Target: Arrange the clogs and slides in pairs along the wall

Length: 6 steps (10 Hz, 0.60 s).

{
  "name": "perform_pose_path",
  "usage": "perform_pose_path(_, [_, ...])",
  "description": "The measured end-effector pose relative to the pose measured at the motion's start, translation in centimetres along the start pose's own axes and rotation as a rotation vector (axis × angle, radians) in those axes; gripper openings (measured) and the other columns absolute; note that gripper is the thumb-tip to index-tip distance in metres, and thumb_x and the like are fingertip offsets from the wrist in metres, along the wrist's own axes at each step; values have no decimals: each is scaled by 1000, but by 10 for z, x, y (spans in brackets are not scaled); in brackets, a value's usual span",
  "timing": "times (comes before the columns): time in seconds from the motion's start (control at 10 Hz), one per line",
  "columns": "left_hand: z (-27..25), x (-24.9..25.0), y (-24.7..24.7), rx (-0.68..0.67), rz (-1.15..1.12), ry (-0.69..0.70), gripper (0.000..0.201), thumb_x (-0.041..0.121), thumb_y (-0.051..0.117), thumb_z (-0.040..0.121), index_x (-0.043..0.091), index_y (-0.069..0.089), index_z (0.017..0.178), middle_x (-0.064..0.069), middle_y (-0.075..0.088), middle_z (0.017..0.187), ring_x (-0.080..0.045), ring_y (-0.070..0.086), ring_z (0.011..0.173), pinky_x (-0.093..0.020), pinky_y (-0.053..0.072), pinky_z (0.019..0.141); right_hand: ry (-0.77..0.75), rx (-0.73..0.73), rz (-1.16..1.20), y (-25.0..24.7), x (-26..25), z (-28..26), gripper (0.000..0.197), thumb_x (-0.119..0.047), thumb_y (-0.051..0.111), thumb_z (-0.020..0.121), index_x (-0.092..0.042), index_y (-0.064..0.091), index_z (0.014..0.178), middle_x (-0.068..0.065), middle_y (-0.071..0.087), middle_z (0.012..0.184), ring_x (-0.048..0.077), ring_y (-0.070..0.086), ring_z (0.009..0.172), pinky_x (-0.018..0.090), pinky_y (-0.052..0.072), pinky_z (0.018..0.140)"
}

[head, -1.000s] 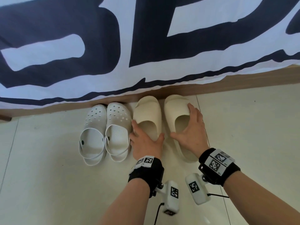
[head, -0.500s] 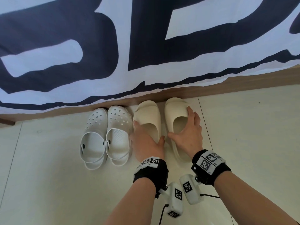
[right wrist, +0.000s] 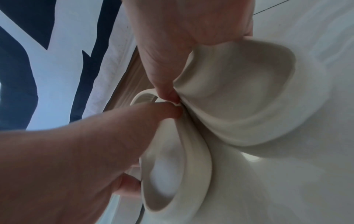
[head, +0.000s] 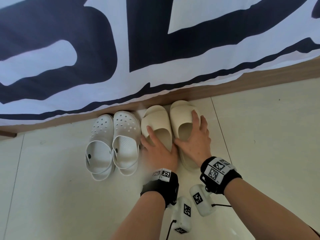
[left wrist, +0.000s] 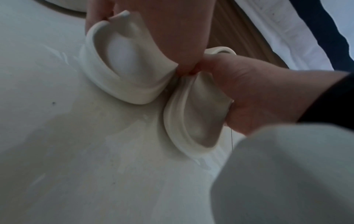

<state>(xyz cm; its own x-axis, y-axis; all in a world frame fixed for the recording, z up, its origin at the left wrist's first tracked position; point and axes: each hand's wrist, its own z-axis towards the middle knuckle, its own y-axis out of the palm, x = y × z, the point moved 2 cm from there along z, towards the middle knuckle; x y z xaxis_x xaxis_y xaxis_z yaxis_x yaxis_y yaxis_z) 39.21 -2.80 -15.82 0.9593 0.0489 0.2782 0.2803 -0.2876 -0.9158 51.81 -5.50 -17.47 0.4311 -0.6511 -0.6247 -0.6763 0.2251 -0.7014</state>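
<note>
Last step, by the look of it: left hand (head: 158,153) and right hand (head: 194,137) each grip a cream slide, left slide (head: 156,122) and right slide (head: 181,116), toes at the skirting (head: 225,87), right of the white clogs (head: 112,139); next, square them and let go

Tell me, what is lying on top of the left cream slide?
The left hand lies on the left cream slide, gripping its sides across the open footbed. The heel underneath is covered in the head view; the strap stays visible.

White clogs (head: 112,142), cream slides (head: 171,127): paired side by side, toes at baseboard.
</note>
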Motion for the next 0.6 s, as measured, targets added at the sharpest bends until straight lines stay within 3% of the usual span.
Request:
perform_pose_path(0.4, [0,4,-7,-78,-98,38,95,55,48,88,20,-10,155,-22,6,158,-43,32,133,-45,39,100,-36,-7,-78,-2,-4,-5,121,-59,76,72,-35,-6,158,14,7,168,41,26,146,60,37,107])
perform_pose_path(0.5, [-13,5,-19,-42,-136,116,92,53,47,89,21,-7,156,-26,0,158,-45,20,139,-50,28,109,-31,-19,-43,-18,-6,-17,116,-61,73,74,-38,-5,158,11,4,169,38,23,149,60,35,110])
perform_pose_path(0.6, [-25,-2,-49,-124,-182,203,92,51,49,90,23,-9,155,-23,-4,159,-42,13,144,-47,24,114,-32,70,-26,-49,-8,-32,108,-56,71,80,-38,-2,158,10,8,169,37,26,148,60,36,110])
